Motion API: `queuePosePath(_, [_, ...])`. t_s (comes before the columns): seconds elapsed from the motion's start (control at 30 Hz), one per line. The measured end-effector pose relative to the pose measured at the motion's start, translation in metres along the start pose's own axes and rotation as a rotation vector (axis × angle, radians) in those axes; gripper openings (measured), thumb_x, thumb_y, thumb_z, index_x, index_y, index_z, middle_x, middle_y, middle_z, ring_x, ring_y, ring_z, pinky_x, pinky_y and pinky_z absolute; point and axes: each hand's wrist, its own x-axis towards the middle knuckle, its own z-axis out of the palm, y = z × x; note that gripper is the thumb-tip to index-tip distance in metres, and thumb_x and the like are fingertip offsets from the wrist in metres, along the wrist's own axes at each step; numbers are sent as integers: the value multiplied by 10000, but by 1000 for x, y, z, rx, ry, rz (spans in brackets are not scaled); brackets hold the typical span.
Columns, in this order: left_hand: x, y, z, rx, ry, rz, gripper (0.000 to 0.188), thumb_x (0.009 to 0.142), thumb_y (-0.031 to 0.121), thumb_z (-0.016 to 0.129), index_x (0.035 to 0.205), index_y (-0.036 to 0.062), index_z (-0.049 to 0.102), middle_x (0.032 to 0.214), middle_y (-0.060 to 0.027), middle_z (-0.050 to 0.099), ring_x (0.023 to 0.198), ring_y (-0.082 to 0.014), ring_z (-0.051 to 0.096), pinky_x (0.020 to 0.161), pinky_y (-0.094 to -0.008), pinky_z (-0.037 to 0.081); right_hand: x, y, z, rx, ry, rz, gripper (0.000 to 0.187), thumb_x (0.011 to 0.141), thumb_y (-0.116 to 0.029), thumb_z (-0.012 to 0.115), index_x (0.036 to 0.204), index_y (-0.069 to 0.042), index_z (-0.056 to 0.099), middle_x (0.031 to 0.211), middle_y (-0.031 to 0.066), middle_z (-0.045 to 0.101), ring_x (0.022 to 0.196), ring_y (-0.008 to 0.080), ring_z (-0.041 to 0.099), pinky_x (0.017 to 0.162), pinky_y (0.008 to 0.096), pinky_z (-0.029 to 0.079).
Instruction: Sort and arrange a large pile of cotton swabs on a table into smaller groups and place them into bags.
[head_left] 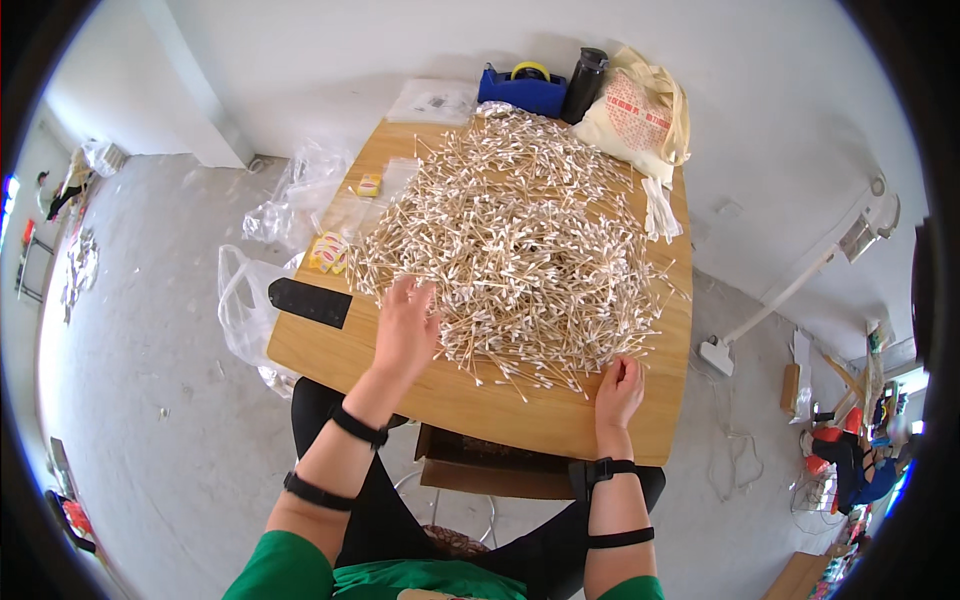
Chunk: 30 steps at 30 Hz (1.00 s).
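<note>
The loose pile of cotton swabs with pale wooden sticks and white tips (pixel 510 240) covers the middle and far part of the light wood-grain tabletop (pixel 450 405). The left hand (pixel 406 325) is positioned at the near-left edge of the pile, fingers extended and slightly parted, palm down, with no swab visibly grasped. The right hand (pixel 621 388) is located at the near-right edge of the pile, fingers curled inward; whether swabs are held inside cannot be determined. A flat black plate with one rounded end (pixel 310 302) lies to the left of the left hand, with small yellow printed cards (pixel 328 252) just beyond it. Along the far edge stand a blue tape dispenser (pixel 522 95), a dark cylindrical bottle (pixel 586 85) and a cream fabric tote bag (pixel 640 120).
</note>
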Motion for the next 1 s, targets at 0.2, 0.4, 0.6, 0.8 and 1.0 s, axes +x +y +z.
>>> queuePosePath(0.2, [42,-63,15,117,203,-353,563,857,220,693,1370,120,483,1460,-260,356,1351,-434,342,1104,-508,312,-3,-1,-2,-50,-44,-16,42,900,-69,593,903,-32,614,827,126,602,766,327,585,667,417,474])
queuePosePath(0.4, [46,-100,23,184,212,-443,574,901,390,637,1393,135,486,1450,-260,385,1339,-434,365,1080,-520,329,-4,-2,0,-60,-33,-46,23,890,-65,601,894,-46,611,819,118,600,757,323,585,656,416,471])
queuePosePath(0.6, [45,-70,29,43,170,-372,532,896,423,640,1308,96,567,1323,-239,511,1210,-415,477,1026,-488,384,-3,-1,-2,-101,-39,-49,22,891,-69,598,884,-50,606,811,113,596,744,323,586,646,420,471])
queuePosePath(0.8, [46,-42,38,-152,207,-291,510,824,338,742,1234,65,608,1265,-231,527,1184,-375,504,998,-443,420,-3,1,1,-84,-41,-79,46,897,-86,591,909,-51,620,836,125,607,769,337,593,664,426,478])
queuePosePath(1.0, [64,-15,39,-435,158,-448,468,758,72,710,1217,92,622,1232,-163,522,1096,-279,550,927,-352,468,-5,-3,1,-92,-65,-57,71,903,-106,584,918,-50,625,847,134,612,796,345,596,683,428,480])
